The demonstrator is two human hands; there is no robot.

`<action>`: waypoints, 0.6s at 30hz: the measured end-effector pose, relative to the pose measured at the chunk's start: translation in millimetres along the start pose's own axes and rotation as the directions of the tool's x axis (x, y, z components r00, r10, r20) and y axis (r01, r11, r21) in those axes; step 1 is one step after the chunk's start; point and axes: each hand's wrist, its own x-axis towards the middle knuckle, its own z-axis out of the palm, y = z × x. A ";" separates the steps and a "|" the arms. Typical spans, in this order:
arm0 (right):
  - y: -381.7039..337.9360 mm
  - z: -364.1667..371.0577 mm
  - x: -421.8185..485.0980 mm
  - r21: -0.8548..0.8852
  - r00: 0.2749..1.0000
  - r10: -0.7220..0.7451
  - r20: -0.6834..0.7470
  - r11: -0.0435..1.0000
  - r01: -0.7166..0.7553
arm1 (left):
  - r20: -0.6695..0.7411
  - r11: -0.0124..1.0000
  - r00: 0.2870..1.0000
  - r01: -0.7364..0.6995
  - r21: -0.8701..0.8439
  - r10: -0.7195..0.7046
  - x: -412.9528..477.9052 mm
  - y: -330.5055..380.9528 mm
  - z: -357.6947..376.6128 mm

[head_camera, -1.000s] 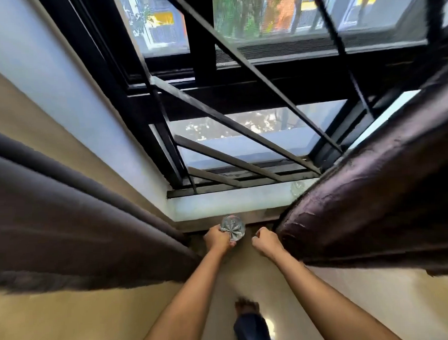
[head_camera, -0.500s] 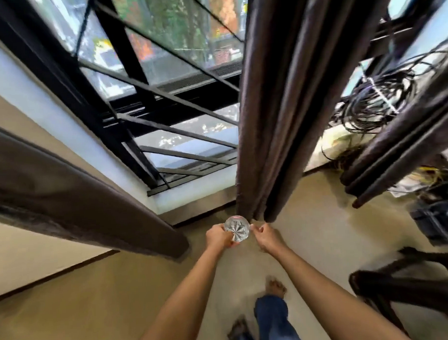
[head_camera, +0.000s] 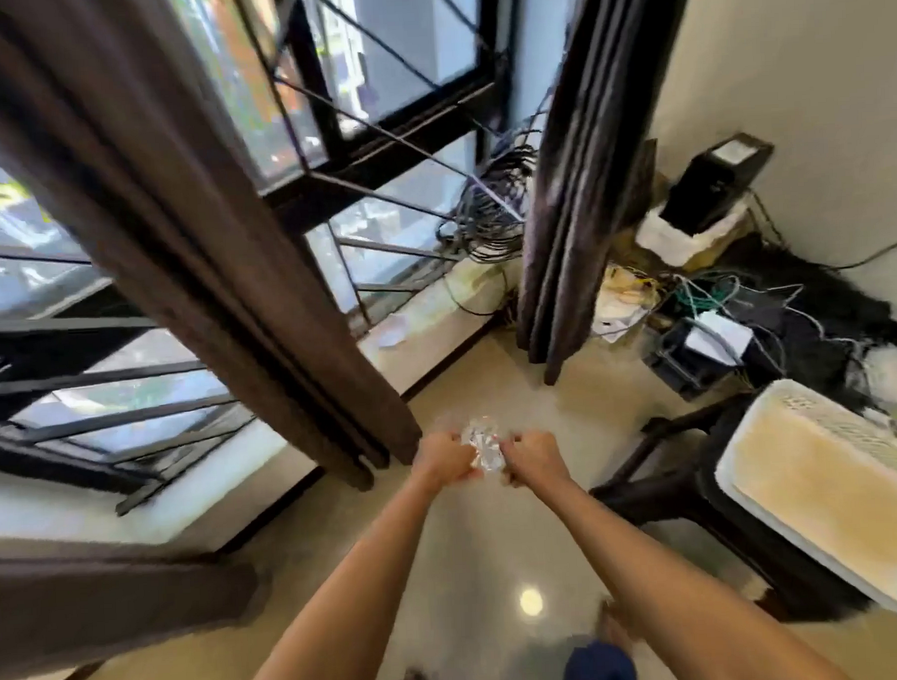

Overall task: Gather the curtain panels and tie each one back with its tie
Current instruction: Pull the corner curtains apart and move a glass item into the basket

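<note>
Curtain panel (head_camera: 216, 257) is hung upright just left of the left hand (head_camera: 444, 460); the glittering tie (head_camera: 484, 447) is gripped between it and the right hand (head_camera: 535, 459).

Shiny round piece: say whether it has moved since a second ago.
Yes. The shiny round piece, gripped by left hand and right hand, went right: earlier left of the middle curtain panel, now right of its hem.

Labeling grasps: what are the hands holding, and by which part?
A small glittery disc: left hand pinches its left edge, right hand its right.
</note>
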 end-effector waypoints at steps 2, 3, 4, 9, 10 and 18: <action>18.4 -35.8 15.1 -0.035 0.999 -0.005 -0.050 0.999 0.003 | 0.067 0.996 0.997 0.030 -0.090 -0.024 6.1 33.3 34.0; 24.6 -49.5 20.8 -0.032 0.998 0.019 -0.064 0.999 -0.021 | 0.077 0.992 0.997 0.042 -0.117 -0.033 12.1 42.9 48.8; 32.0 -63.9 27.2 -0.022 0.995 0.051 -0.082 0.998 -0.053 | 0.076 0.991 0.996 0.048 -0.122 -0.039 18.3 52.9 64.9; 78.5 -143.3 61.8 0.127 0.965 0.162 -0.207 0.982 -0.137 | 0.029 0.999 0.998 0.046 0.017 -0.047 45.6 110.5 146.6; 88.2 -160.8 67.8 0.153 0.956 0.178 -0.234 0.978 -0.144 | 0.049 0.998 0.998 0.044 0.039 -0.045 50.7 121.8 162.6; 168.6 -277.5 112.4 0.351 0.830 0.399 -0.390 0.897 -0.267 | 0.148 0.997 0.989 0.007 0.081 -0.019 84.8 176.8 271.7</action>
